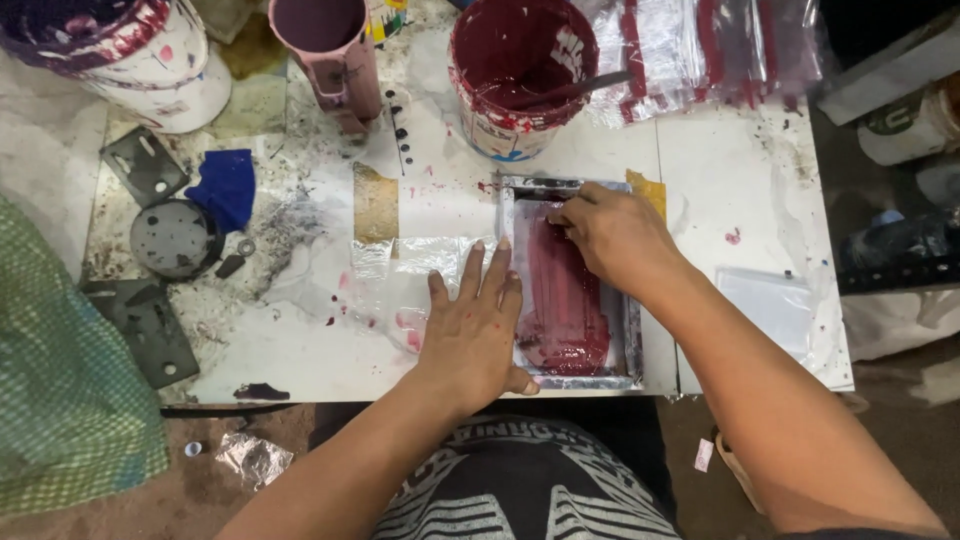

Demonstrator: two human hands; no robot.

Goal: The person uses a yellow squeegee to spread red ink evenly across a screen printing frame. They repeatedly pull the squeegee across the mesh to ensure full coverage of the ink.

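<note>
A small metal-framed printing screen (630,340) lies on the white table, its mesh smeared with dark red ink (562,300). My left hand (472,335) is pressed flat, fingers apart, on the screen's left edge and the clear plastic sheet (400,285) beside it. My right hand (612,232) is curled over the top of the screen, fingers closed on a tool I cannot make out, at the upper end of the ink.
A red paint bucket (510,70) with a stirring stick stands behind the screen, a pink cup (325,50) and a white bucket (140,60) to its left. Printed plastic bags (700,50) lie at the back right, a blue rag (225,188) and metal parts (175,238) at the left.
</note>
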